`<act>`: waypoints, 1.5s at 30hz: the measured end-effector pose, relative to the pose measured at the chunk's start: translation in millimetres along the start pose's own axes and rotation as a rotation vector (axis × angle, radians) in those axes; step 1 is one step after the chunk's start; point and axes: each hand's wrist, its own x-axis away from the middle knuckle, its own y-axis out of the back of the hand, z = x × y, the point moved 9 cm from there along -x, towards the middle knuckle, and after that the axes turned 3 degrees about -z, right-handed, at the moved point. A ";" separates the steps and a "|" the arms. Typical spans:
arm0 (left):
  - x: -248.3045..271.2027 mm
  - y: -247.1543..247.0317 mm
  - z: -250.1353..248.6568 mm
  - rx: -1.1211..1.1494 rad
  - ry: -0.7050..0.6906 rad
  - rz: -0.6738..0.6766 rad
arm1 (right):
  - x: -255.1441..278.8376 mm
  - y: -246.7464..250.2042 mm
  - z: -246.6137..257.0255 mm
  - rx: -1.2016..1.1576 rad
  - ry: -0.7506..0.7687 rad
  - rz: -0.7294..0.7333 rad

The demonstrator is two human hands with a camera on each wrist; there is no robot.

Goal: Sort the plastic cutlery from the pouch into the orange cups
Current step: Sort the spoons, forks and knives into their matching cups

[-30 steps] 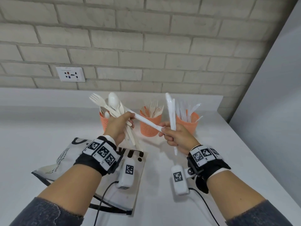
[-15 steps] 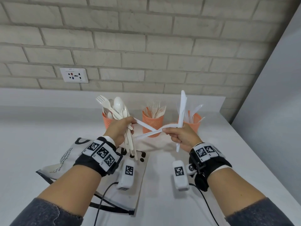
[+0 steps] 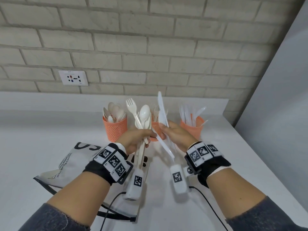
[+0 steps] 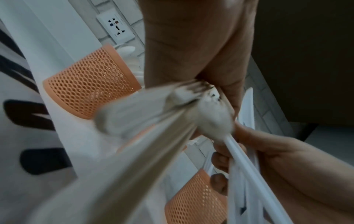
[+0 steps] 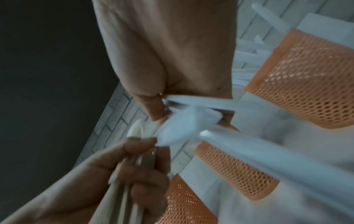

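Note:
My left hand (image 3: 141, 137) grips a bundle of cream cutlery (image 3: 141, 124), a fork and spoons standing upright, just in front of the cups. Right beside it, my right hand (image 3: 168, 132) holds white plastic knives (image 3: 161, 110), blades up and handles slanting down. The left orange cup (image 3: 115, 129) holds spoons. The middle cup (image 3: 155, 130), with forks, is partly hidden behind my hands. The right cup (image 3: 191, 129) holds knives. The pouch (image 3: 66, 162) lies flat under my left wrist. In the left wrist view the bundle (image 4: 145, 133) is blurred; in the right wrist view so are the knives (image 5: 249, 150).
The cups stand in a row near the white ledge (image 3: 66, 100) below a brick wall with a socket (image 3: 73, 78). A grey wall panel (image 3: 275, 114) closes off the right side. Wrist-camera cables (image 3: 110, 207) trail over the white table (image 3: 33, 130).
My right hand has drawn a white knife out of the left hand's bundle and gathered it with the one it held. Both hands have come close together in front of the middle cup.

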 end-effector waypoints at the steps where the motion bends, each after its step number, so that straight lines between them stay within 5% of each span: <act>1: 0.3 -4.0 -1.2 0.011 -0.006 0.003 | 0.4 -2.9 -0.1 0.020 -0.005 -0.002; 14: -7.5 -23.6 -12.3 0.078 -0.111 0.011 | 13.5 10.4 -0.7 -0.234 -0.011 0.115; 18: -12.9 -19.9 -10.2 0.219 -0.068 -0.017 | -3.6 74.9 18.2 -0.078 0.054 -0.176; 22: -13.3 -18.9 -13.6 0.296 -0.081 0.011 | -7.0 151.7 55.0 -0.371 0.273 -0.555; 27: -14.8 -18.1 -18.9 0.302 -0.111 0.032 | -6.1 201.6 60.8 -0.417 0.443 -0.740; 35: -18.7 -37.6 -19.1 0.322 -0.110 0.089 | -43.9 173.1 -27.3 -0.541 0.183 -0.414; 45: -22.8 -50.9 -14.0 0.298 -0.130 0.175 | -55.3 145.1 -60.1 -0.171 -0.107 -0.242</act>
